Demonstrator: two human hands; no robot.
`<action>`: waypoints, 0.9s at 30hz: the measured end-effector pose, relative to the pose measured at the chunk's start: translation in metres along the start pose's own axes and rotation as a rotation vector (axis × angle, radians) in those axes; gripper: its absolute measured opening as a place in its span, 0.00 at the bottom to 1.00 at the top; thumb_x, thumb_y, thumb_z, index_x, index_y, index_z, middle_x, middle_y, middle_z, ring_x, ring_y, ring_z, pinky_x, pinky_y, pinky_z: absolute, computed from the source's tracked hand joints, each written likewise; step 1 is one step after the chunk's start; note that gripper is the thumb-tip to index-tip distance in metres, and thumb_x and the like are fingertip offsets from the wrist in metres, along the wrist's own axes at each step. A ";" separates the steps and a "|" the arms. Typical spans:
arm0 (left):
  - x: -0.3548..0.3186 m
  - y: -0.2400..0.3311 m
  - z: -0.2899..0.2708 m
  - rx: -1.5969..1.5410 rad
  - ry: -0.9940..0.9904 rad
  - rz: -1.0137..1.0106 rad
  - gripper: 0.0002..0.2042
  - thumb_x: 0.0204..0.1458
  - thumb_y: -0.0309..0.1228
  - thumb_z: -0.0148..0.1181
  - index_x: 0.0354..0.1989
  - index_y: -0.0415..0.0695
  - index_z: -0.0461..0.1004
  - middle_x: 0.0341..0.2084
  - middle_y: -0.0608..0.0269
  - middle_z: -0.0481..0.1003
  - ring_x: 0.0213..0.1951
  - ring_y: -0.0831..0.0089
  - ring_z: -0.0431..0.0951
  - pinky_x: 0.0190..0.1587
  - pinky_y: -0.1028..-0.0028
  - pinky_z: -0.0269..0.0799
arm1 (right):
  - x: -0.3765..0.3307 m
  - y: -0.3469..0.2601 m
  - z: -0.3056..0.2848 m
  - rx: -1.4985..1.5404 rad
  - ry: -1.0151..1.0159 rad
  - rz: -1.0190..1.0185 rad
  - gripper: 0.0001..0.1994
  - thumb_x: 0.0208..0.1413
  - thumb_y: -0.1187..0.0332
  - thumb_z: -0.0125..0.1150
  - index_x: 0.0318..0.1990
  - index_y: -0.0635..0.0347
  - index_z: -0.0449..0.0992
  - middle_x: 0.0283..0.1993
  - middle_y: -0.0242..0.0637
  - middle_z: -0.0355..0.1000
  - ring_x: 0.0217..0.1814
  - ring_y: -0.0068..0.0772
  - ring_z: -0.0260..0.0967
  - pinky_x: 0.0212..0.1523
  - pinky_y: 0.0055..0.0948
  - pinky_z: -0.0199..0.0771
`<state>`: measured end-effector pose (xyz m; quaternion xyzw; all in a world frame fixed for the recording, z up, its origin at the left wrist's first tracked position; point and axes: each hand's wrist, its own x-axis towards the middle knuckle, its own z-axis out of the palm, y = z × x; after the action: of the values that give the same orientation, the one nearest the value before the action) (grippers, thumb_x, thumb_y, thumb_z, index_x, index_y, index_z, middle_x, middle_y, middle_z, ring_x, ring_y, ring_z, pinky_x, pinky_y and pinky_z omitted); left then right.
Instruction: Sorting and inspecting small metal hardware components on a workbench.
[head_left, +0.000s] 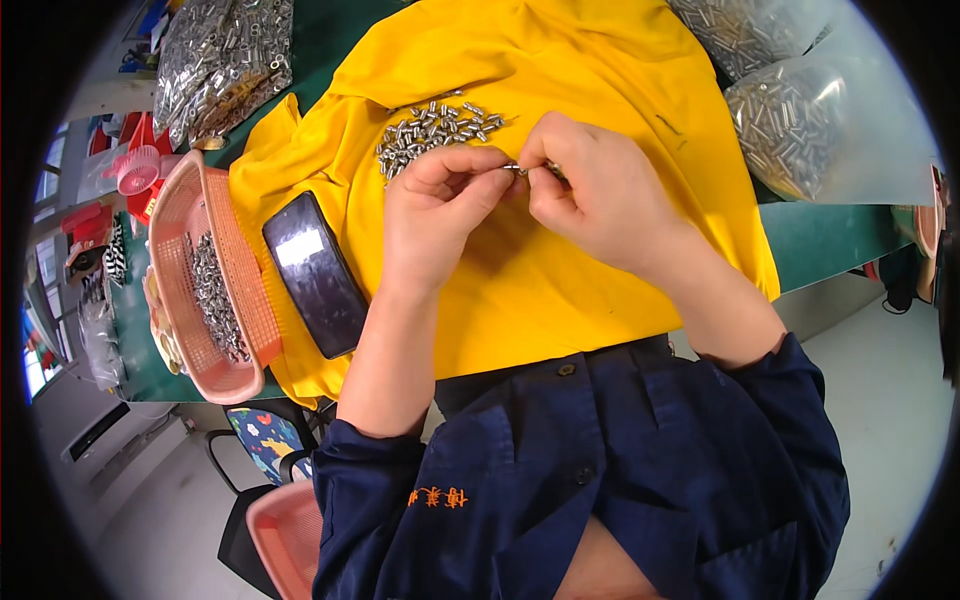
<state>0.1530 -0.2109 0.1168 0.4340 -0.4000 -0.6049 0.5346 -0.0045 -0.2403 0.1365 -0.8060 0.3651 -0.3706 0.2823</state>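
Note:
My left hand (440, 205) and my right hand (590, 190) meet over a yellow cloth (560, 290) spread on the table. Between the fingertips of both hands sits a small silver metal part (517, 169). My right hand also seems to hold another small metal piece near its fingers. Just beyond my hands lies a loose pile of small silver metal parts (435, 130) on the cloth.
A pink plastic basket (250, 300) with several metal parts stands at the left, a black phone (315, 272) beside it. Clear bags of metal parts lie at the far left (220, 60) and far right (800, 120). The green table (830, 240) edge runs at the right.

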 end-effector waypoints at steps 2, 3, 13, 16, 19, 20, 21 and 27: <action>-0.001 -0.001 -0.002 0.021 0.014 0.015 0.07 0.44 0.15 0.53 0.32 0.36 0.71 0.27 0.61 0.73 0.30 0.75 0.74 0.37 0.80 0.70 | -0.001 0.000 0.005 -0.068 0.019 -0.004 0.04 0.42 0.74 0.50 0.25 0.60 0.62 0.18 0.42 0.65 0.21 0.45 0.63 0.21 0.34 0.62; -0.001 -0.002 -0.003 0.042 0.025 0.032 0.07 0.43 0.15 0.53 0.32 0.36 0.71 0.27 0.61 0.73 0.29 0.76 0.74 0.36 0.80 0.70 | -0.002 0.000 0.005 -0.068 0.017 -0.004 0.04 0.42 0.74 0.50 0.25 0.60 0.62 0.18 0.42 0.65 0.21 0.45 0.63 0.21 0.34 0.62; -0.025 0.000 0.013 1.021 -0.274 0.408 0.05 0.37 0.23 0.56 0.26 0.43 0.71 0.26 0.61 0.73 0.30 0.63 0.73 0.33 0.73 0.68 | 0.008 0.018 -0.018 0.491 0.165 0.381 0.01 0.51 0.75 0.46 0.30 0.61 0.64 0.22 0.22 0.56 0.23 0.08 0.49 0.22 0.11 0.50; -0.033 0.000 0.019 1.128 -0.449 0.476 0.06 0.38 0.23 0.56 0.27 0.41 0.72 0.30 0.59 0.73 0.32 0.65 0.73 0.36 0.73 0.68 | 0.007 0.014 -0.017 0.459 0.187 0.329 0.04 0.46 0.73 0.48 0.29 0.64 0.66 0.21 0.27 0.61 0.21 0.14 0.54 0.22 0.17 0.57; -0.024 0.013 0.016 1.129 -0.354 0.468 0.07 0.39 0.23 0.57 0.29 0.41 0.72 0.30 0.58 0.72 0.32 0.64 0.73 0.35 0.71 0.68 | 0.007 0.013 -0.018 0.466 0.179 0.330 0.04 0.46 0.73 0.48 0.29 0.64 0.66 0.21 0.27 0.62 0.22 0.15 0.55 0.22 0.17 0.57; -0.016 0.017 0.013 1.154 -0.244 0.489 0.07 0.39 0.23 0.57 0.29 0.41 0.73 0.31 0.58 0.72 0.32 0.64 0.73 0.35 0.71 0.68 | 0.007 0.012 -0.019 0.489 0.180 0.322 0.04 0.46 0.73 0.49 0.29 0.64 0.66 0.21 0.28 0.62 0.22 0.15 0.55 0.22 0.17 0.58; -0.001 0.022 0.011 1.211 -0.205 0.488 0.07 0.40 0.24 0.56 0.30 0.41 0.73 0.31 0.58 0.72 0.31 0.64 0.73 0.34 0.71 0.68 | 0.007 0.012 -0.020 0.510 0.182 0.315 0.04 0.46 0.73 0.49 0.29 0.64 0.66 0.21 0.28 0.62 0.22 0.15 0.55 0.22 0.18 0.58; 0.052 0.019 0.001 1.448 -0.155 0.389 0.07 0.40 0.28 0.57 0.29 0.45 0.75 0.28 0.60 0.72 0.32 0.63 0.72 0.36 0.70 0.68 | 0.011 0.014 -0.017 0.441 0.233 0.302 0.04 0.46 0.73 0.49 0.29 0.64 0.66 0.21 0.29 0.63 0.21 0.17 0.56 0.22 0.19 0.58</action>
<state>0.1548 -0.2641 0.1297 0.5546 -0.8036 -0.1144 0.1831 -0.0190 -0.2605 0.1402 -0.6136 0.4217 -0.4849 0.4589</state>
